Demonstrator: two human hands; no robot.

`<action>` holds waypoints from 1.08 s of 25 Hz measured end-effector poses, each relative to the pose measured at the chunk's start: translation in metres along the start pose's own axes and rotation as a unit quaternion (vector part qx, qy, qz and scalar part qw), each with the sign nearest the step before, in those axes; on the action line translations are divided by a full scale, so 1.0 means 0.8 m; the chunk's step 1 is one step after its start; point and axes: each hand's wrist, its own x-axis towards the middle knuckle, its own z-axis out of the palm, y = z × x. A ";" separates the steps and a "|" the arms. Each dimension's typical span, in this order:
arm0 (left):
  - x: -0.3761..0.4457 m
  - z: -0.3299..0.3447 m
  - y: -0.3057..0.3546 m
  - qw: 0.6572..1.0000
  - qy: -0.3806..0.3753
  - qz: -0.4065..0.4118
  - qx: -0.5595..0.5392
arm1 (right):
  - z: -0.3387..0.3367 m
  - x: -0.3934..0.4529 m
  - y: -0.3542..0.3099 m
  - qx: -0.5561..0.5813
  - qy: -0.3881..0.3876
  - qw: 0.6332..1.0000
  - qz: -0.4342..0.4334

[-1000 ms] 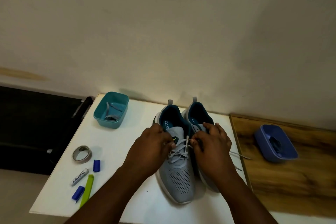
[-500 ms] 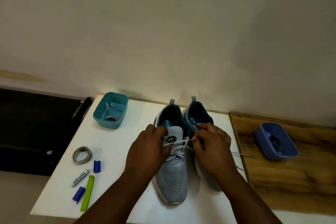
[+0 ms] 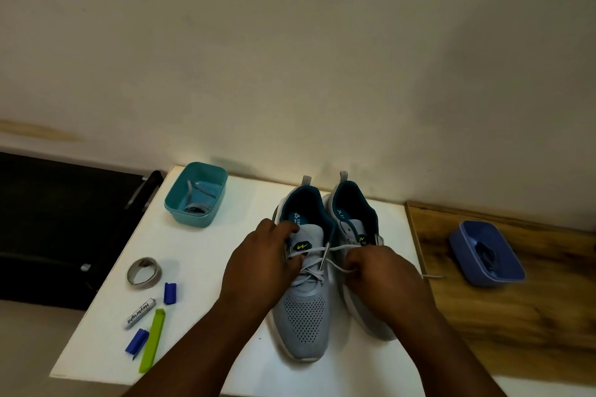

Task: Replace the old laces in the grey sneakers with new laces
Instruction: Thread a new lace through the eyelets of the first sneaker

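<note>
Head view is showing two forearms reaching in from the bottom edge over a white table (image 3: 200,248), and they are blocking part of both sneakers. Nearest on the left, a green clip (image 3: 152,339) is lying beside two small blue pieces, blue piece one (image 3: 137,341) and blue piece two (image 3: 170,293), with one battery (image 3: 140,313) between them and one tape roll (image 3: 144,270) just beyond. Left sneaker (image 3: 304,306) is sitting toe toward the camera, and the right sneaker (image 3: 354,219) is touching it on the right, mostly hidden under the right hand. Left hand (image 3: 258,267) is resting on the left sneaker's side, fingers curling onto the tongue edge and lace area; whether they are pinching the lace I cannot tell. Right hand (image 3: 380,274) is pinching a light grey lace (image 3: 335,250), fingers clenching round it; the lace is running across the top eyelets of the left sneaker. One loose lace end (image 3: 433,276) is trailing past the table edge onto the wooden surface (image 3: 483,325). Farther right, one blue tub (image 3: 464,246) is holding something dark, too dim to make out. At the far left corner, one teal tub (image 3: 180,208) is holding a grey lace. Wall is filling the rest behind.
</note>
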 end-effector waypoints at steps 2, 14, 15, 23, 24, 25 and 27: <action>-0.001 -0.002 0.000 1.000 -0.013 -0.010 0.019 | -0.022 -0.002 0.009 -0.031 0.132 0.989 0.054; 0.000 -0.048 0.045 0.805 -0.144 -0.162 -0.553 | -0.015 -0.020 -0.050 0.221 0.054 0.928 -0.294; 0.000 -0.049 0.044 0.798 -0.137 -0.176 -0.560 | -0.014 -0.020 -0.047 0.214 0.040 0.929 -0.300; -0.008 -0.053 0.046 0.780 -0.064 -0.192 -0.592 | -0.011 -0.029 -0.050 0.407 -0.044 0.895 -0.177; -0.008 -0.059 0.048 0.797 -0.023 -0.168 -0.579 | -0.012 -0.025 -0.051 0.496 -0.049 0.862 -0.092; -0.009 -0.063 0.052 0.813 -0.004 -0.143 -0.564 | -0.013 -0.021 -0.052 0.572 -0.070 0.817 -0.016; -0.019 -0.063 0.064 0.842 -0.037 -0.106 -0.528 | -0.011 -0.014 -0.051 0.679 -0.091 0.726 0.062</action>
